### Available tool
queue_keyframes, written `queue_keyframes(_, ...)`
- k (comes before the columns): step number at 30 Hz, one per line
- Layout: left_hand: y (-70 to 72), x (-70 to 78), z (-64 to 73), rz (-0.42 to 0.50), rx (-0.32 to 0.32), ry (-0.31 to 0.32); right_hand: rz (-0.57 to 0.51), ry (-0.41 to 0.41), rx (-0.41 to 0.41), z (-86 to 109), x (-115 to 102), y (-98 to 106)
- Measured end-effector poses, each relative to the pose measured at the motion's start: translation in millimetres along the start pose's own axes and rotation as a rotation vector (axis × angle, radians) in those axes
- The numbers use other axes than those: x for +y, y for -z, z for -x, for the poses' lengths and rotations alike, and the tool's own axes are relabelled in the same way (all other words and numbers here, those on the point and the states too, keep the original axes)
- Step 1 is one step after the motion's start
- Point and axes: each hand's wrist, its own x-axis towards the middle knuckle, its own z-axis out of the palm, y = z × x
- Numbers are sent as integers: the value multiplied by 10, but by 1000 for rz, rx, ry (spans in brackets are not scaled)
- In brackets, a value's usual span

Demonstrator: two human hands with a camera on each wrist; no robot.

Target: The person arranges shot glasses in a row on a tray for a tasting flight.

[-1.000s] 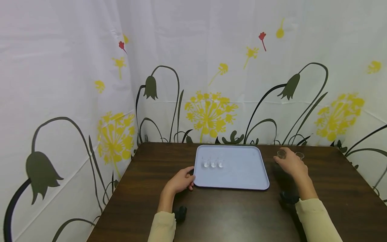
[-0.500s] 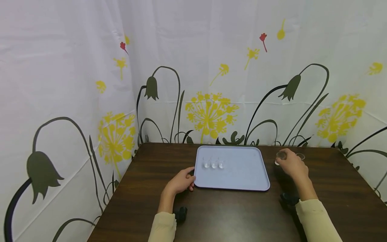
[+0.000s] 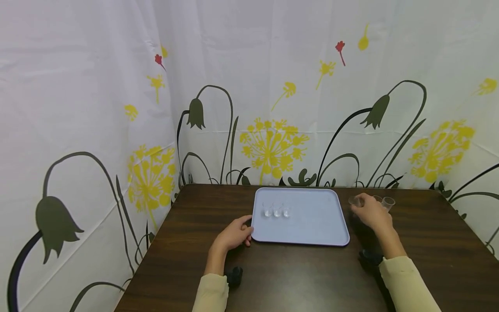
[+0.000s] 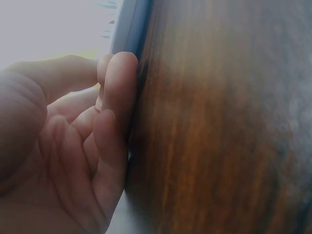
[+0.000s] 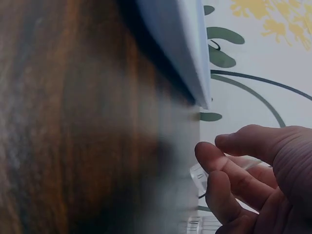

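On the left half of a pale blue tray [image 3: 312, 221] stand three small clear shot glasses [image 3: 277, 211] in a row. My left hand [image 3: 232, 234] pinches the tray's left edge between thumb and fingers; the left wrist view shows the fingertips right at the tray's side [image 4: 130, 29]. To the right of the tray, my right hand [image 3: 372, 211] holds another clear shot glass [image 3: 354, 201] by its side, its lower part hidden by the fingers. Just behind that hand are two more shot glasses [image 3: 388, 202], one partly covered by it.
A dark wooden table [image 3: 296, 277] carries everything. A white curtain [image 3: 273, 65] printed with flowers hangs right behind the table's far edge. Black bands with a camera [image 3: 234, 276] sit at both wrists.
My right hand has moved slightly left toward the tray with the shot glass. The two shot glasses behind it now show more. My left hand stays at the tray's edge.
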Motion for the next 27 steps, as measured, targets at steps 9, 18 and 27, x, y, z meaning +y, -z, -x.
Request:
queue_keyframes(9, 9, 17, 5, 17, 3, 11, 5, 1, -9, -17, -10, -43)
queue_keyframes(18, 12, -6, -10, 2, -1, -13, 37, -19, 14, 10, -26, -43)
queue_keyframes(27, 3, 0, -9, 3, 3, -19, 63, -45, 50, 49, -41, -33)
